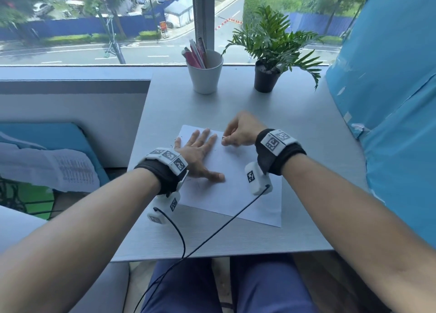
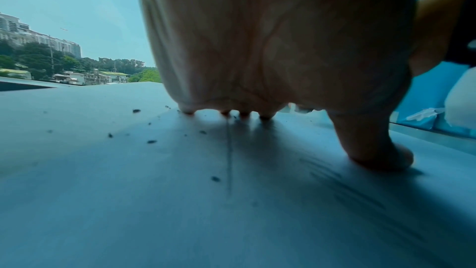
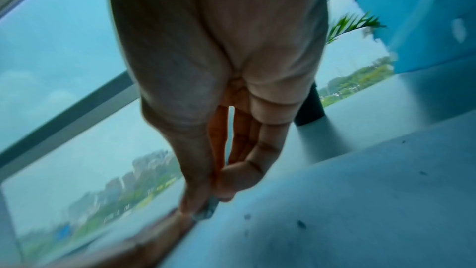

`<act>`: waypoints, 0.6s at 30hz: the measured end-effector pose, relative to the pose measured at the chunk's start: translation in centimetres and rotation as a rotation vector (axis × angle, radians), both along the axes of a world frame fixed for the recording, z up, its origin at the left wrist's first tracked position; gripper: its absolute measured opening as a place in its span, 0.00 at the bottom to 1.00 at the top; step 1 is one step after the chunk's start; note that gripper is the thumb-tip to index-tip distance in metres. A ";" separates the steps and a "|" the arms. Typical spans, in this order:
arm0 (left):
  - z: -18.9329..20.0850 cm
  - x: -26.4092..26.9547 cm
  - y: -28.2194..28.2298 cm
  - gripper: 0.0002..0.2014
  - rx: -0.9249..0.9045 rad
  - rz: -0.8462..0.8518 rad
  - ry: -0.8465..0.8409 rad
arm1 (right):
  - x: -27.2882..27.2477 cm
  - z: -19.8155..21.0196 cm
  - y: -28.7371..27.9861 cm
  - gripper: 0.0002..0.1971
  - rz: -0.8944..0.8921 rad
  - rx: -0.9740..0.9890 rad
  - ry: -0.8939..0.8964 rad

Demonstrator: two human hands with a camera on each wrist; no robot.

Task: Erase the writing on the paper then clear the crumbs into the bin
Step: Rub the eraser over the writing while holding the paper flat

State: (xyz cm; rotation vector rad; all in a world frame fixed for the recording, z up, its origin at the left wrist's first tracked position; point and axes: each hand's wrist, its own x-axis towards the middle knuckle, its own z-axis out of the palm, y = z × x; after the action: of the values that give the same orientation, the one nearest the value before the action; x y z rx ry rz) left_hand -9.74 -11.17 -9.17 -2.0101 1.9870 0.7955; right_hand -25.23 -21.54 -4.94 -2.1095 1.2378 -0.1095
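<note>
Lying on the grey wooden table [image 1: 295, 128], the white paper sheet [image 1: 238, 194] is pressed by the flat, spread left hand [image 1: 200, 152]; at its 1 o'clock the right hand [image 1: 240, 130] pinches a small grey-white eraser [image 3: 208, 210], dark crumbs [image 2: 152, 141] around.

Daylight floods through the window [image 1: 94, 22] ahead; my wrist views are blue-tinted, backlit, blurred, with edges curving

White paper [image 1: 236, 194] lies flat on the table (dark crumbs [image 2: 152, 141] scattered).
</note>
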 end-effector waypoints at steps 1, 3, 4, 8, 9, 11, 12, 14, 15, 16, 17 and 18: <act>0.0 0.1 0.0 0.64 -0.011 -0.005 0.001 | -0.6 0.3 -0.3 0.05 -0.009 0.030 -0.011; 0.2 0.2 0.3 0.64 -0.029 -0.009 -0.011 | -2.1 0.7 -0.4 0.04 -0.005 0.092 0.041; 0.2 0.1 0.4 0.65 -0.033 -0.008 -0.039 | -3.1 0.6 -0.3 0.04 0.000 0.100 0.110; 0.7 -0.8 0.8 0.68 -0.018 0.056 -0.309 | -5.5 -0.7 -0.1 0.05 0.027 0.054 0.245; 1.0 -1.2 1.0 0.67 -0.041 0.076 -0.366 | -5.6 -0.9 -0.2 0.05 0.023 0.040 0.240; 1.2 -2.2 1.9 0.62 -0.151 0.008 -0.378 | -5.4 -0.9 -0.2 0.06 0.036 0.023 0.244; 1.1 -2.7 2.4 0.58 -0.202 -0.100 -0.318 | -5.3 -0.8 -0.4 0.06 0.044 0.022 0.250; 0.9 -3.8 3.5 0.50 -0.186 -0.390 -0.138 | -5.2 -0.7 -0.4 0.06 0.065 0.020 0.268; 0.7 -4.2 4.0 0.48 -0.142 -0.508 -0.061 | -5.2 -0.8 -0.4 0.06 0.071 0.019 0.268; 0.4 -4.2 4.3 0.45 -0.109 -0.579 -0.011 | -5.2 -0.8 -0.4 0.06 0.072 0.019 0.258; 0.1 -3.8 4.1 0.44 -0.097 -0.600 0.015 | -5.2 -0.9 -0.4 0.05 0.072 0.020 0.246; -0.1 -2.9 3.7 0.43 -0.102 -0.579 0.013 | -5.3 -0.9 -0.5 0.05 0.071 0.018 0.238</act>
State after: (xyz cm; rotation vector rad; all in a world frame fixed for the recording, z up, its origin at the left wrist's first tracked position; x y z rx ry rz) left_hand -12.67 -7.47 -9.27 -1.3402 2.4689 0.5759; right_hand -30.52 -21.99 -5.87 -2.1958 1.2910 0.1881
